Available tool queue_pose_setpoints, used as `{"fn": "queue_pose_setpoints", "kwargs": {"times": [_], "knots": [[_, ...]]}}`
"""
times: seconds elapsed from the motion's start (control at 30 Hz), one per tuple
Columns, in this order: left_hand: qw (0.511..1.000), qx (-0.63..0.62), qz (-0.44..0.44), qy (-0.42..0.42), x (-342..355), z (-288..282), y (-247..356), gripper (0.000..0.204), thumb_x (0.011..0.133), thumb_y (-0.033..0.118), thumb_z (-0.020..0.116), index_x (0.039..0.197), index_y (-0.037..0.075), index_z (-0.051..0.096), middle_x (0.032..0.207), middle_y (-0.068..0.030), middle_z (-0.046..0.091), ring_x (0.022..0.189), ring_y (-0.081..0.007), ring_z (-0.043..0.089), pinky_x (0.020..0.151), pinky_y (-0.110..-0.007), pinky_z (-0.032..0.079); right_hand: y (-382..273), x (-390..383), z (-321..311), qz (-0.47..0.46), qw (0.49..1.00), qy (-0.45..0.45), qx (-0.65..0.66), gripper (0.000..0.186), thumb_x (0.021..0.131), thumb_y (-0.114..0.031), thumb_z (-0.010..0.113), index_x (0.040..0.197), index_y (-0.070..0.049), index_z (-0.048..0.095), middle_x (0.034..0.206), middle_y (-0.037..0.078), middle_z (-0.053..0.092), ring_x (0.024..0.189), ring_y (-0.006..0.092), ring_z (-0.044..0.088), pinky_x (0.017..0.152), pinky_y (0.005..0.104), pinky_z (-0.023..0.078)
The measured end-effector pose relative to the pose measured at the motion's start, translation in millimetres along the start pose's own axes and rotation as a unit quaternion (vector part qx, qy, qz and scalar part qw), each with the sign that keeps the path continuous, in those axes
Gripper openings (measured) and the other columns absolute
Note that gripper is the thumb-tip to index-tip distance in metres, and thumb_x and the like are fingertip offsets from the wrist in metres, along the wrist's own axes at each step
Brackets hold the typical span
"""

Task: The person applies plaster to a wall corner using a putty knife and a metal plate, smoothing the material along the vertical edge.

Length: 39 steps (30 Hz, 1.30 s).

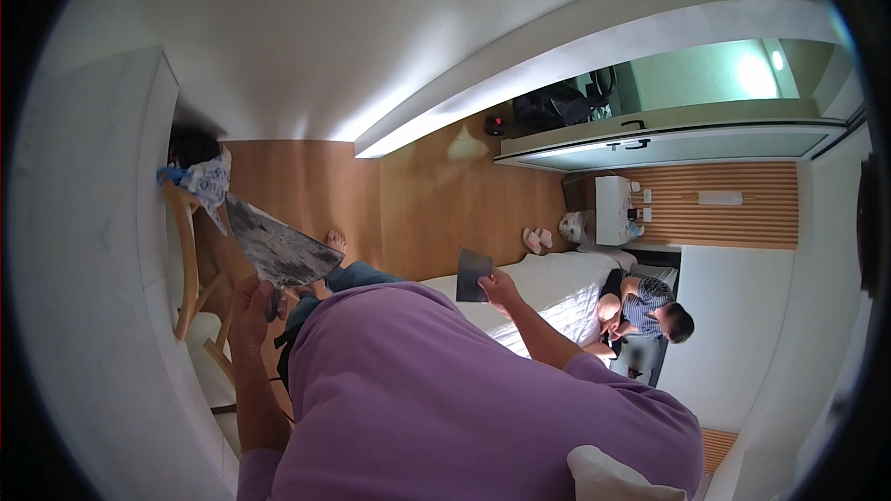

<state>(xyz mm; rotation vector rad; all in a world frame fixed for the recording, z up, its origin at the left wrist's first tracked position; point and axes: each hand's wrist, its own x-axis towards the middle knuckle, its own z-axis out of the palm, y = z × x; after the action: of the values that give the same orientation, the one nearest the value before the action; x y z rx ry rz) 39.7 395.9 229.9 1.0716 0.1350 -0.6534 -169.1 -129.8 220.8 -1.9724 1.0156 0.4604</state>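
My left hand is closed at the lower end of a broad, flat, blade-like piece. It is mottled grey and black, and it slants up and away from my fist toward the left. A dark part shows by my fingers, but I cannot make out its exact kind. My right hand pinches the right edge of a small dark grey rectangular sheet or plate. That flat piece stays apart from the grey one, with my body in the purple shirt below and between them.
Wooden chairs and a plastic bag stand along the left. A white bed lies to the right, where another person in a striped top sits. Slippers and a bedside table are beyond; a door is behind.
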Motion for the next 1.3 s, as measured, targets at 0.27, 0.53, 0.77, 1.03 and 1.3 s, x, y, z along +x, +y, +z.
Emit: {"fn": "queue_pose_setpoints", "kwargs": {"times": [0.27, 0.53, 0.77, 1.03, 1.3], "knots": [[0.999, 0.011, -0.033, -0.033, 88.1, 46.3, 12.0, 0.028, 0.101, 0.030, 0.062, 0.093, 0.003, 0.064, 0.072, -0.0038, 0.062, 0.059, -0.0116, 0.056, 0.056, -0.026, 0.047, -60.6, 73.8, -27.9, 0.029, 0.843, -0.028, 0.536, 0.028, 0.092, -0.023, 0.067, 0.117, -0.010, 0.061, 0.104, 0.005, 0.067, 0.092, 0.0185, 0.066, 0.070, 0.0331, 0.051], [0.974, 0.061, -0.161, -0.146, 241.8, 40.7, -35.7, 0.033, 0.103, 0.030, 0.059, 0.093, 0.000, 0.068, 0.067, -0.0027, 0.060, 0.056, -0.0100, 0.056, 0.052, -0.026, 0.046, -222.4, 66.4, -55.2, -0.185, 0.900, 0.228, 0.322, 0.026, 0.100, -0.018, 0.063, 0.122, -0.005, 0.059, 0.109, 0.006, 0.067, 0.100, 0.0218, 0.065, 0.088, 0.0379, 0.052], [0.947, 0.191, -0.156, -0.206, 368.3, -23.3, -146.3, 0.036, 0.102, 0.032, 0.059, 0.095, -0.001, 0.072, 0.064, -0.0024, 0.058, 0.053, -0.0102, 0.055, 0.049, -0.027, 0.045, -230.1, 60.4, -51.3, -0.265, 0.746, 0.554, -0.259, 0.037, 0.100, -0.005, 0.054, 0.136, -0.001, 0.057, 0.126, 0.019, 0.063, 0.108, 0.0332, 0.062, 0.098, 0.0413, 0.047], [0.902, 0.228, -0.102, -0.352, 508.5, -65.3, -236.8, 0.035, 0.101, 0.032, 0.061, 0.093, 0.000, 0.073, 0.064, -0.0023, 0.059, 0.053, -0.0091, 0.056, 0.050, -0.026, 0.048, -263.1, 70.9, 0.8, -0.227, 0.439, 0.683, -0.538, 0.072, 0.081, 0.010, 0.056, 0.150, -0.007, 0.047, 0.148, 0.016, 0.052, 0.129, 0.0344, 0.053, 0.108, 0.0487, 0.040], [0.862, 0.274, -0.002, -0.426, 565.6, -82.1, -274.1, 0.035, 0.102, 0.034, 0.062, 0.094, 0.002, 0.075, 0.066, -0.0014, 0.060, 0.056, -0.0077, 0.056, 0.051, -0.025, 0.048, -356.7, 124.7, 20.4, -0.152, 0.230, 0.702, -0.656, 0.057, 0.089, -0.014, 0.059, 0.145, -0.004, 0.050, 0.142, 0.013, 0.052, 0.126, 0.0294, 0.049, 0.098, 0.0421, 0.044]]}}
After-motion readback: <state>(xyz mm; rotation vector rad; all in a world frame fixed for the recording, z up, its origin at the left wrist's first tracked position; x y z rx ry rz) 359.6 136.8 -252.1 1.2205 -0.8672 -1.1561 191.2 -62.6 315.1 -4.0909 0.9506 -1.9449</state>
